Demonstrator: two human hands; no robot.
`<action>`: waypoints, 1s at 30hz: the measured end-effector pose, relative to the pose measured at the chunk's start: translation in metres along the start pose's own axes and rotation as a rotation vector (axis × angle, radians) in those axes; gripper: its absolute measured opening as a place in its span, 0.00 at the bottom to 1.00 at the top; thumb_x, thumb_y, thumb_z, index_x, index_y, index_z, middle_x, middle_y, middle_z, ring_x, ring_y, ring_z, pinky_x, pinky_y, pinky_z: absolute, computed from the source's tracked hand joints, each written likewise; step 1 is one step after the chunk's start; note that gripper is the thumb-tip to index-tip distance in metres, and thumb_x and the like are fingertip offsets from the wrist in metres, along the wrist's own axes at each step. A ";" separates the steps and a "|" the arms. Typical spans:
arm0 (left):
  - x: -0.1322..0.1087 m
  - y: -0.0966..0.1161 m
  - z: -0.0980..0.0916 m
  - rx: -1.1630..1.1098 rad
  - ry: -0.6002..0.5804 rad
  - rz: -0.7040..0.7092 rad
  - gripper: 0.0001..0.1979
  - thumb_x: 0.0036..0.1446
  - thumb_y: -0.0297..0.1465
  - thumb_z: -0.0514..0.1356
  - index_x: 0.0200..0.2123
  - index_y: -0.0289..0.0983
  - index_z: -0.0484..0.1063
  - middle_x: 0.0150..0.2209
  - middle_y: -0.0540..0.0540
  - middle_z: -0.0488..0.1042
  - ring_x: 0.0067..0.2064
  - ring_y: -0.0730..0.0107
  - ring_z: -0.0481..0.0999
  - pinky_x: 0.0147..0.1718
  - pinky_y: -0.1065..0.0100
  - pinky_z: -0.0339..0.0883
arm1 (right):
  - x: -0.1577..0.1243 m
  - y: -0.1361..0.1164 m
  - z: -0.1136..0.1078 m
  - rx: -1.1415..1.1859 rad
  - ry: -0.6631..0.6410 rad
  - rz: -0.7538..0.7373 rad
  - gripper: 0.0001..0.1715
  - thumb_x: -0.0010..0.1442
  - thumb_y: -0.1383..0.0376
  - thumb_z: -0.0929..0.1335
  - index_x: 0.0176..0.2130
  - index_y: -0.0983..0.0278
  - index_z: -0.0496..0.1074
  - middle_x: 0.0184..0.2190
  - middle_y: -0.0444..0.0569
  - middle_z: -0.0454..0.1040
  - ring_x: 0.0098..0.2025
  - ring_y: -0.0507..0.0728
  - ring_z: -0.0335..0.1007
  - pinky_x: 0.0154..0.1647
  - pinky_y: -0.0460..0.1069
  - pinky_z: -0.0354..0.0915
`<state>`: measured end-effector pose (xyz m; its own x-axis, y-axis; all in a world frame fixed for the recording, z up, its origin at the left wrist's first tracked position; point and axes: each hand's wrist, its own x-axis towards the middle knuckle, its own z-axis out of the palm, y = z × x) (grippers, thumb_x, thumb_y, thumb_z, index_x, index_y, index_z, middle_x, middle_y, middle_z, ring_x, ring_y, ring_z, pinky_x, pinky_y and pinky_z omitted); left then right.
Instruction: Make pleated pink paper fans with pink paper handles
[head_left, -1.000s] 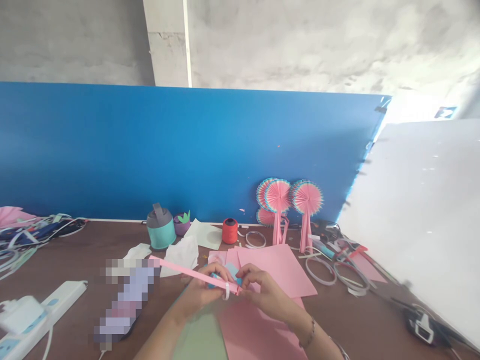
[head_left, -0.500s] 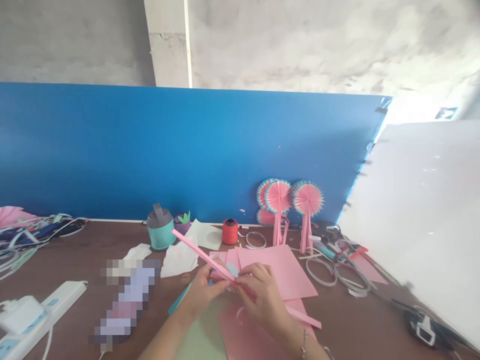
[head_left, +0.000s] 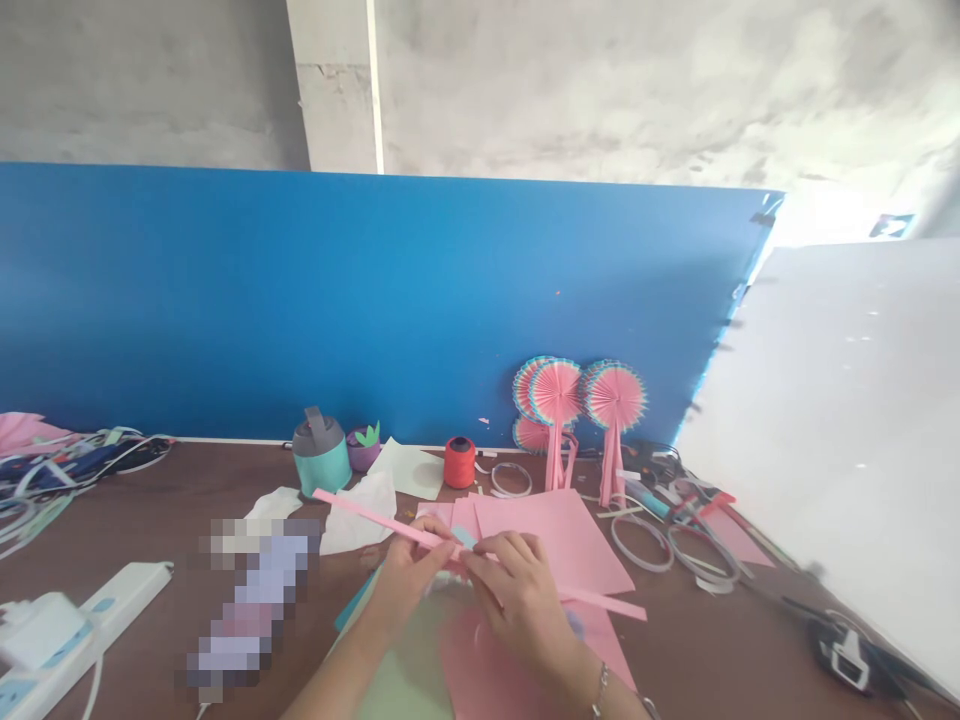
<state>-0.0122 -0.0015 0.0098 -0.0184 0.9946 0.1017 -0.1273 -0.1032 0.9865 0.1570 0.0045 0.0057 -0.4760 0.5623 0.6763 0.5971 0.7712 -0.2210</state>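
A long, narrow pink paper strip [head_left: 367, 514] stretches across both hands, one end slanting up to the left and the other coming out past my right wrist. My left hand [head_left: 412, 568] pinches it between thumb and fingers. Close beside it, my right hand [head_left: 514, 590] has its fingers closed on the strip near the middle; the exact grip there is partly hidden by the fingers. Beneath the hands lie pink paper sheets [head_left: 555, 540] and a pale green sheet [head_left: 409, 660]. A small light-blue piece [head_left: 464, 537] shows just behind the fingertips.
Pink pleated paper fans [head_left: 556, 393] lean against the blue partition [head_left: 337, 300]. A red thread spool [head_left: 459, 463], a teal cup [head_left: 322, 465] and a purple pot [head_left: 364, 452] stand at the back. White cord rings [head_left: 643, 543] lie right; a power strip [head_left: 112, 625] lies left.
The strip's left end has swung down and further left, so the strip lies flatter. Both hands have shifted slightly and stay close together on it.
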 end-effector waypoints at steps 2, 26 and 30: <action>0.003 -0.001 -0.005 0.017 0.084 -0.024 0.13 0.47 0.40 0.65 0.29 0.38 0.69 0.27 0.52 0.71 0.31 0.69 0.73 0.31 0.69 0.65 | 0.001 0.003 -0.002 -0.015 -0.014 0.000 0.15 0.61 0.72 0.62 0.44 0.59 0.71 0.36 0.48 0.74 0.38 0.56 0.65 0.39 0.52 0.52; 0.007 0.017 -0.033 0.175 -0.122 -0.225 0.22 0.47 0.51 0.60 0.33 0.38 0.76 0.37 0.45 0.76 0.44 0.57 0.71 0.45 0.64 0.60 | 0.009 0.028 -0.021 -0.208 0.075 -0.190 0.12 0.63 0.70 0.62 0.42 0.58 0.73 0.39 0.47 0.75 0.47 0.57 0.67 0.61 0.62 0.44; 0.004 0.017 -0.037 0.226 -0.200 -0.188 0.19 0.49 0.47 0.61 0.40 0.42 0.74 0.45 0.47 0.74 0.49 0.57 0.68 0.50 0.62 0.57 | 0.008 0.029 -0.021 -0.121 0.021 -0.195 0.14 0.64 0.71 0.61 0.43 0.59 0.72 0.33 0.45 0.76 0.41 0.55 0.69 0.59 0.62 0.49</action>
<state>-0.0513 0.0010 0.0222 0.1821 0.9797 -0.0832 0.1133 0.0632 0.9915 0.1844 0.0246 0.0197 -0.5772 0.3991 0.7125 0.5689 0.8224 0.0002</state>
